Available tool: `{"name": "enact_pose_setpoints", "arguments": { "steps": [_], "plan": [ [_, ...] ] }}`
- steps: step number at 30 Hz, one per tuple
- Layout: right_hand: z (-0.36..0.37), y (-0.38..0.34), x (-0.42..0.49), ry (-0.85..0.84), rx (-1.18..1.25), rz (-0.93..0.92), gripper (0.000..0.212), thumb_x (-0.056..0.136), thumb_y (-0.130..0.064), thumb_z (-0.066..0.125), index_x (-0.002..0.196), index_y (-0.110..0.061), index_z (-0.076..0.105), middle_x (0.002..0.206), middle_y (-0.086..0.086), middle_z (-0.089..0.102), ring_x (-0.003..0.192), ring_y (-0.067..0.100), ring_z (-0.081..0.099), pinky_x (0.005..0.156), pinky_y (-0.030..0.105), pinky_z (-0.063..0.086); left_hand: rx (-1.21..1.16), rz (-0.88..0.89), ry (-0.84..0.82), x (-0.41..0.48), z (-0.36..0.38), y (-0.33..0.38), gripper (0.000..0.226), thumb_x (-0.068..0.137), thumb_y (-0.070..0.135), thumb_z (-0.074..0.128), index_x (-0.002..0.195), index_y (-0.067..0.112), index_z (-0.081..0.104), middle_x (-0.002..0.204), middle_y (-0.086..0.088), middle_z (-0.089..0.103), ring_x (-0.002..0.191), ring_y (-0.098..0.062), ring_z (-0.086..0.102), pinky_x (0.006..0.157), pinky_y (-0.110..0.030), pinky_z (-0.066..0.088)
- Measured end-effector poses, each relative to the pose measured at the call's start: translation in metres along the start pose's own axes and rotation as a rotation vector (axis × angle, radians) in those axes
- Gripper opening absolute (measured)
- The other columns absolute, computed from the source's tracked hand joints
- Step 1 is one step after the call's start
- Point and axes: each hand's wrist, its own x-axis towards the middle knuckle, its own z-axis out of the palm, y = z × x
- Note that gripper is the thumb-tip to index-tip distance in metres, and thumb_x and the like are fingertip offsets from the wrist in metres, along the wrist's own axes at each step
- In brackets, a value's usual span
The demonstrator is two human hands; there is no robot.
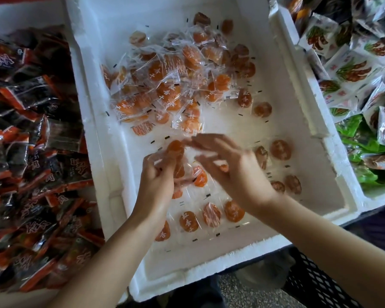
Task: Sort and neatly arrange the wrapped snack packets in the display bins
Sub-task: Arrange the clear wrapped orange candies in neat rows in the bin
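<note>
Three white foam bins sit side by side above a speckled floor [242, 294], with a black mesh surface [316, 283] at the lower right. The middle bin [298, 121] holds clear-wrapped packets of orange dried fruit. A loose heap of them [176, 81], too tangled to count, fills its far half. Along the near wall four packets [209, 215] lie in a row, and five more [280, 165] are scattered singly by the right wall.

Both hands work over the middle of this bin. The left hand [158, 176] is closed around a small bunch of the clear packets [178, 161], fingers curled on the wrappers; how many it holds cannot be told. The right hand [229, 165] is motion-blurred, its fingers loosely spread and reaching toward that bunch, with a bit of orange showing at the palm; whether it grips anything cannot be told.

The left bin [73, 54] is piled with black-and-red packets [31, 134]. The right bin [351, 187] carries white-and-silver packets [351, 67] with green ones [362, 147] nearer.
</note>
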Motion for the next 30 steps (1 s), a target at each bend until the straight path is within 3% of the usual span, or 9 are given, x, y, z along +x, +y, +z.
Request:
{"name": "enact_pose_setpoints", "arguments": {
  "steps": [3, 7, 10, 13, 17, 20, 24, 27, 30],
  "plan": [
    [0.011, -0.013, -0.016, -0.077, 0.153, 0.094, 0.038, 0.088, -0.041, 0.053, 0.111, -0.014, 0.066, 0.131, -0.006, 0.048, 0.102, 0.002, 0.061, 0.086, 0.018, 0.052, 0.009, 0.046, 0.011, -0.007, 0.0, 0.003, 0.033, 0.095, 0.042, 0.047, 0.12, 0.021, 0.051, 0.083, 0.009, 0.076, 0.073, -0.011, 0.073, 0.092, -0.054, 0.051],
    [0.011, -0.027, -0.014, 0.079, 0.4, 0.303, 0.016, 0.082, -0.023, 0.068, 0.092, -0.02, 0.056, 0.112, 0.001, 0.056, 0.091, 0.006, 0.065, 0.076, 0.02, 0.055, 0.089, 0.113, -0.049, -0.018, -0.008, 0.001, 0.017, 0.094, 0.036, 0.047, 0.108, 0.026, 0.051, 0.091, 0.006, 0.073, 0.076, -0.013, 0.073, 0.08, -0.041, 0.059],
    [0.004, -0.032, -0.007, 0.115, 0.584, 0.45, 0.062, 0.064, -0.02, 0.08, 0.114, -0.022, 0.044, 0.116, -0.004, 0.054, 0.089, 0.008, 0.066, 0.075, 0.025, 0.057, 0.125, 0.162, -0.084, -0.026, -0.013, 0.0, 0.01, 0.099, 0.02, 0.046, 0.104, 0.027, 0.05, 0.09, 0.012, 0.073, 0.078, -0.014, 0.073, 0.066, -0.023, 0.058],
    [0.0, -0.034, -0.003, -0.007, 0.606, 0.503, 0.09, 0.052, -0.025, 0.078, 0.132, -0.019, 0.038, 0.111, -0.008, 0.055, 0.086, 0.009, 0.066, 0.076, 0.026, 0.057, 0.175, 0.218, -0.109, -0.033, -0.023, 0.001, 0.011, 0.097, 0.022, 0.047, 0.106, 0.029, 0.048, 0.095, 0.019, 0.073, 0.082, -0.015, 0.073, 0.07, -0.023, 0.058],
    [-0.005, -0.036, -0.005, -0.127, 0.758, 0.498, 0.058, 0.066, -0.019, 0.072, 0.12, -0.007, 0.053, 0.086, 0.0, 0.068, 0.083, 0.013, 0.068, 0.077, 0.029, 0.055, 0.231, 0.275, -0.101, -0.046, -0.037, 0.005, 0.022, 0.093, 0.026, 0.05, 0.115, 0.024, 0.048, 0.093, 0.008, 0.073, 0.08, -0.009, 0.073, 0.069, -0.017, 0.054],
    [-0.008, -0.034, -0.009, -0.131, 0.862, 0.546, 0.029, 0.079, -0.028, 0.057, 0.101, -0.009, 0.061, 0.09, 0.002, 0.071, 0.09, 0.018, 0.068, 0.083, 0.03, 0.055, 0.26, 0.308, -0.034, -0.053, -0.049, 0.009, 0.034, 0.085, 0.035, 0.052, 0.117, 0.023, 0.049, 0.091, 0.007, 0.073, 0.083, -0.01, 0.072, 0.077, -0.031, 0.058],
    [0.007, -0.018, -0.01, -0.123, 0.555, 0.584, 0.007, 0.091, -0.017, 0.057, 0.093, -0.017, 0.064, 0.091, 0.001, 0.07, 0.089, 0.017, 0.068, 0.08, 0.026, 0.056, 0.261, 0.309, 0.033, -0.06, -0.066, 0.012, 0.049, 0.08, 0.044, 0.053, 0.123, 0.02, 0.049, 0.098, 0.001, 0.07, 0.092, -0.021, 0.07, 0.086, -0.048, 0.056],
    [0.031, -0.007, -0.013, -0.273, 0.223, 0.514, 0.006, 0.089, -0.02, 0.061, 0.091, -0.017, 0.066, 0.085, -0.007, 0.068, 0.081, 0.006, 0.065, 0.079, 0.019, 0.053, 0.249, 0.31, 0.063, -0.066, -0.072, 0.013, 0.05, 0.079, 0.046, 0.053, 0.122, 0.022, 0.05, 0.1, 0.001, 0.065, 0.091, -0.02, 0.066, 0.086, -0.052, 0.055],
    [0.058, -0.008, -0.019, -0.477, 0.093, 0.444, 0.015, 0.089, -0.018, 0.061, 0.1, -0.009, 0.065, 0.086, -0.006, 0.066, 0.078, 0.008, 0.064, 0.078, 0.021, 0.054, 0.25, 0.298, 0.075, -0.071, -0.076, 0.011, 0.051, 0.077, 0.05, 0.052, 0.121, 0.024, 0.05, 0.098, -0.005, 0.064, 0.09, -0.021, 0.063, 0.087, -0.053, 0.054]
  ]
}}
